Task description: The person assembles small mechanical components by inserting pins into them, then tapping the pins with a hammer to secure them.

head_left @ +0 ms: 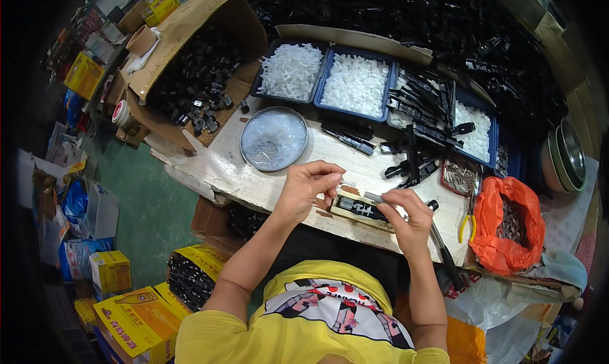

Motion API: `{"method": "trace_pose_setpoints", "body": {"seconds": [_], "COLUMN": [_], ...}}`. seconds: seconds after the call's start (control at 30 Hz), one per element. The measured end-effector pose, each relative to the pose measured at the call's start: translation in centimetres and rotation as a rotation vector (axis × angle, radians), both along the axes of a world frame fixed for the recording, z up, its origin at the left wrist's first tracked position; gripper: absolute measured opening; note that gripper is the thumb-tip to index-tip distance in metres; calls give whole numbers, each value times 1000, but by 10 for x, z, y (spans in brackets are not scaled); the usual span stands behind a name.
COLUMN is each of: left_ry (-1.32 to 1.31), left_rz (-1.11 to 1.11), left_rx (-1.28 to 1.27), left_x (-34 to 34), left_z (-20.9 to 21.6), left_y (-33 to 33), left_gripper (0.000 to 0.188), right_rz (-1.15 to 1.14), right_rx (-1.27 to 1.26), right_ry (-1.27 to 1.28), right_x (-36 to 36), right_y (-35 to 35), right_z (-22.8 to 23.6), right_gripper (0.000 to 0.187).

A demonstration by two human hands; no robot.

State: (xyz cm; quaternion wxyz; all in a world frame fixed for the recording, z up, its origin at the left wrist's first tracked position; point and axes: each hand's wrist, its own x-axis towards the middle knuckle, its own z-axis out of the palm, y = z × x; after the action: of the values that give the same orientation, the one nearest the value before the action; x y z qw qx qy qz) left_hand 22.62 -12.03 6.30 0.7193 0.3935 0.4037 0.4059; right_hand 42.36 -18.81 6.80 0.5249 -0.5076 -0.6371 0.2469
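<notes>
1. Your black part (357,207) sits in a wooden block (371,222) near the front edge of the worktop (219,164), between your two hands.
2. Its long axis runs roughly left to right, with the right end angled toward you.
3. Your right hand (409,215) is nearer: it covers the block's right end, thumb and fingers pinched around a short grey rod (373,197) that points left, above the far side of the part.
4. Your left hand (311,185) is just beyond the left end, fingertips pinched together, apparently on a small pale piece (347,183); its shape is too small to tell.
5. Beside your right hand lies a hammer-like tool (449,262), its dark handle toward you, crowding that side. Yellow-handled pliers (466,227) and a red bag (507,231) are farther right.
6. Beyond your hands, loose black pieces (412,158) lie to the right and a round tray (273,163) to the left. Between the left hand and the part, nothing visible stands in the way.
</notes>
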Motion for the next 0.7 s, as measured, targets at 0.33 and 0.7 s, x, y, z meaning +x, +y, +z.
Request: {"method": "trace_pose_setpoints", "body": {"seconds": [0.33, 0.7], "left_ry": [-55, -68], "left_rz": [-41, -216], "left_rx": [-74, -249], "left_x": [14, 19], "left_z": [2, -2], "left_y": [-6, 1], "left_gripper": [13, 15], "right_rz": [-38, -16], "right_rx": [55, 231], "right_ry": [-96, -400], "right_x": [-1, -3], "right_y": [-1, -7], "right_z": [-7, -4], "right_gripper": [17, 21]}}
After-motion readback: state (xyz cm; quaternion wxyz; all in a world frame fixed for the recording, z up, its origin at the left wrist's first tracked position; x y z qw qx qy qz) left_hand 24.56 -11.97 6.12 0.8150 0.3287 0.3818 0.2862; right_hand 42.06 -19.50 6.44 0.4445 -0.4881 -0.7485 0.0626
